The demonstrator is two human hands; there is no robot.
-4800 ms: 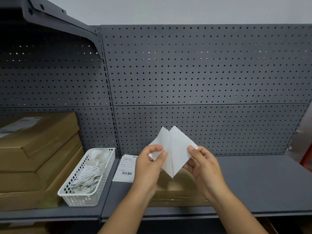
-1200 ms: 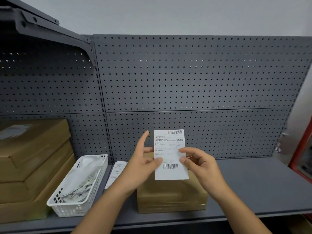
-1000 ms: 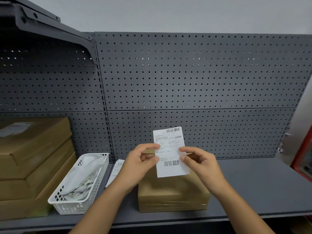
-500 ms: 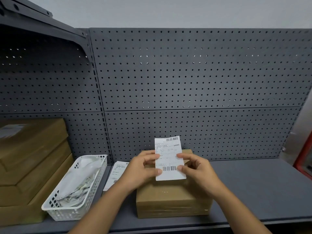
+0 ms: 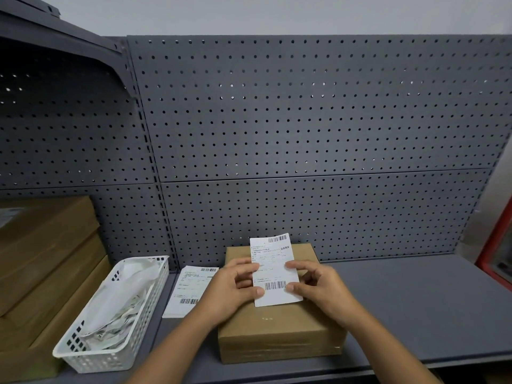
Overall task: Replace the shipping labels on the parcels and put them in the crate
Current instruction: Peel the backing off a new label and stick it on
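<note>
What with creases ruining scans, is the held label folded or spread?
Spread flat: the label shows its whole printed face, both barcodes, held by left hand and right hand.

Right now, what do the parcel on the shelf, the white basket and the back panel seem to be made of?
The parcel looks like matte brown cardboard, with a glossy strip across its front, likely clear tape. The basket seems white moulded plastic, given its slotted walls and slight sheen. The back panel is probably painted sheet metal: grey, matte, punched with regular holes.
</note>
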